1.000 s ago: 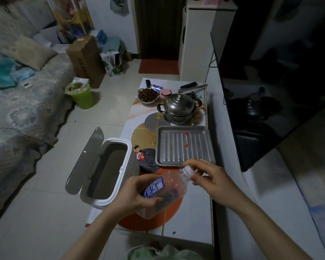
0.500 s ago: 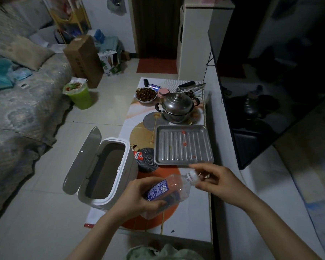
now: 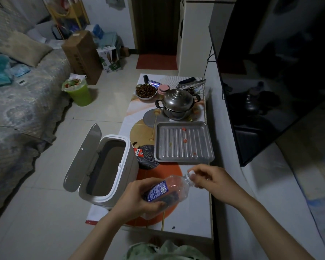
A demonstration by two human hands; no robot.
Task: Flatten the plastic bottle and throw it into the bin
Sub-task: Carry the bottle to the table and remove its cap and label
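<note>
A clear plastic bottle (image 3: 169, 188) with a blue label lies tilted over the near end of the low table, neck pointing up and right. My left hand (image 3: 139, 197) grips its body from the left and below. My right hand (image 3: 212, 177) pinches the white cap (image 3: 191, 173) at the bottle's neck. The white bin (image 3: 124, 166) stands on the floor just left of the table, its grey lid (image 3: 83, 156) swung open to the left and its dark inside showing.
On the table (image 3: 191, 218) beyond the hands lie a ribbed metal tray (image 3: 184, 142), a lidded steel pot (image 3: 177, 104) and a bowl of dark food (image 3: 146, 90). A green waste basket (image 3: 79, 92) and a sofa (image 3: 17, 109) are at left, a dark TV screen (image 3: 270, 72) at right.
The bottle and both hands have come lower and nearer to me. My right hand's fingers have shifted on the cap; the bin and table items have not moved.
</note>
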